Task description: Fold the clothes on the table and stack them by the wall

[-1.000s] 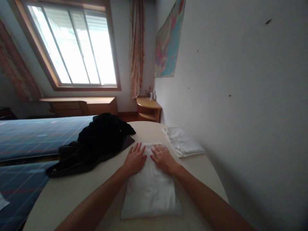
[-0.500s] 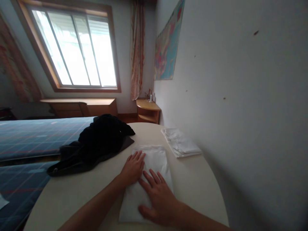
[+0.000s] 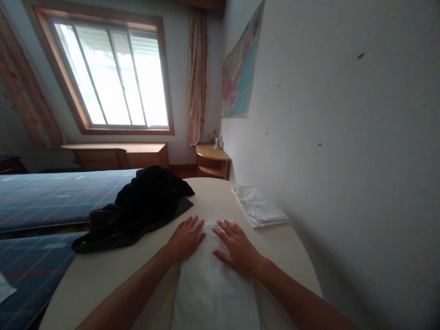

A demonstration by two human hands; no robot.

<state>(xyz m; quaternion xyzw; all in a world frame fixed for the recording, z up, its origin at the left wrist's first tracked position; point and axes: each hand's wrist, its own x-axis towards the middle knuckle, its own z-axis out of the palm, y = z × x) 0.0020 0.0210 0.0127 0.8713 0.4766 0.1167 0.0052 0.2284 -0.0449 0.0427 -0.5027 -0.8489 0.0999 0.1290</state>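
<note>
"So, first entry?"
"White cloth (image 3: 216,293), one, folded, lying flat on the pale table (image 3: 213,197)."
"At its far end?"
"Left hand (image 3: 185,240), palm down, far left corner; right hand (image 3: 238,250), palm down, far right. Each grip spread."
"Alongside?"
"Second white cloth (image 3: 261,207), folded, to the right, apart; black garment (image 3: 147,206), heaped, at the table's left."

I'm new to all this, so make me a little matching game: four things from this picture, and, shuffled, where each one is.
1. Black clothing
2. Map
3. Left hand
4. Farther white cloth

A. On the table, beyond the right hand
B. Up on the wall
C. At the left side of the nearer white cloth
D. Heaped beside the blue checked bedding

Pairs: 1-D, 2-B, 3-C, 4-A
</note>
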